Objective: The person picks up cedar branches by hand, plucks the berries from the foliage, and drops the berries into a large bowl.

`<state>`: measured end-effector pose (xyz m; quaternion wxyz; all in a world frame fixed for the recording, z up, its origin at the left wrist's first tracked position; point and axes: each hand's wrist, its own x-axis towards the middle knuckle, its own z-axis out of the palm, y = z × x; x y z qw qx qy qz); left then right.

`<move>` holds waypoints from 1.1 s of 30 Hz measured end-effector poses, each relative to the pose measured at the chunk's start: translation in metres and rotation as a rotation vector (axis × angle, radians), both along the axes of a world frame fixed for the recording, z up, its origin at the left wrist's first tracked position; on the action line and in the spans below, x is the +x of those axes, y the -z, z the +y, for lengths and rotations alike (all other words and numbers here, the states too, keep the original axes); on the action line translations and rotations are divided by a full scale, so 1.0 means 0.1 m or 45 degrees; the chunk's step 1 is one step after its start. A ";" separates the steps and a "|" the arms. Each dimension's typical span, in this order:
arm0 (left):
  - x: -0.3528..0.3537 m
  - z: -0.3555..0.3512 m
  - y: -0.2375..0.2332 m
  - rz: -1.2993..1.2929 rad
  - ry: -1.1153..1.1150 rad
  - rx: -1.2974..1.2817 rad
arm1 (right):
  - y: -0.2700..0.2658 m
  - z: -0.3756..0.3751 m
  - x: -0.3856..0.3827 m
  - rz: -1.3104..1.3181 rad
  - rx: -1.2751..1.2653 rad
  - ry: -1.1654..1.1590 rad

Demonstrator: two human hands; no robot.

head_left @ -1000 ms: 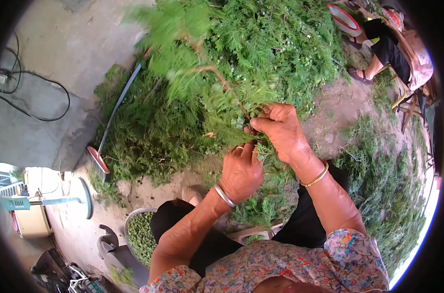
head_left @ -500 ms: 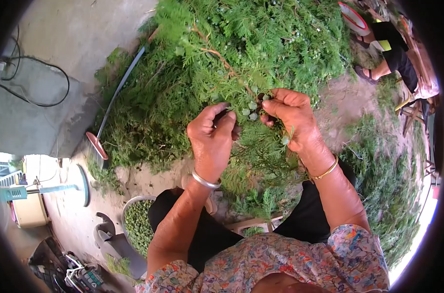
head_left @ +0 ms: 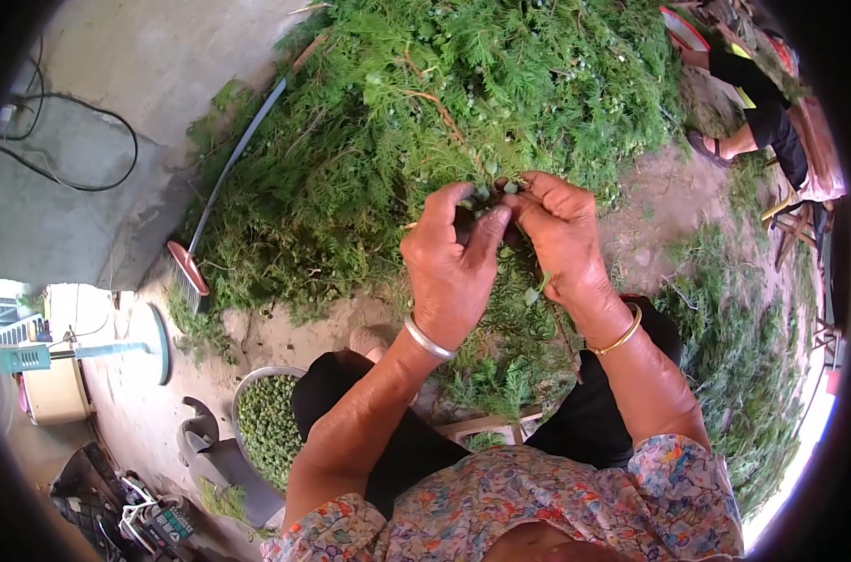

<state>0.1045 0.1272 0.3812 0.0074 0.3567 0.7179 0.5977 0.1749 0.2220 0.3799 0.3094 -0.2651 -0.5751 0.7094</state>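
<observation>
Cypress sprig point(head_left: 496, 199) pinched between raised left hand point(head_left: 453, 267) and right hand point(head_left: 561, 234), fingertips meeting.

The branch point(head_left: 441, 105) is a feathery green sprig with a thin brown stem, slanting up and to the left; its near end is pinched in the right hand point(head_left: 561, 234); small pale green berries point(head_left: 486, 194) cluster at that end, gripped by the fingertips of the left hand point(head_left: 453, 267).
</observation>
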 end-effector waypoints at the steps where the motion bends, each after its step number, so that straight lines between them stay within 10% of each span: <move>1: -0.01 0.00 0.01 0.000 -0.002 -0.001 | 0.00 -0.01 0.00 0.000 -0.001 -0.002; 7: -0.19 -0.03 0.04 -0.555 0.047 0.025 | -0.04 -0.05 0.02 -0.039 -0.027 -0.144; 17: -0.11 -0.03 0.15 -0.357 0.081 0.124 | -0.12 -0.05 0.05 -0.023 -0.220 -0.150; 29: -0.17 -0.03 0.12 -0.342 0.077 0.015 | 0.00 -0.09 0.04 -0.007 0.297 -0.064; 33: -0.22 -0.10 -0.07 -0.428 0.156 0.025 | -0.17 0.03 0.08 -0.092 -0.084 -0.321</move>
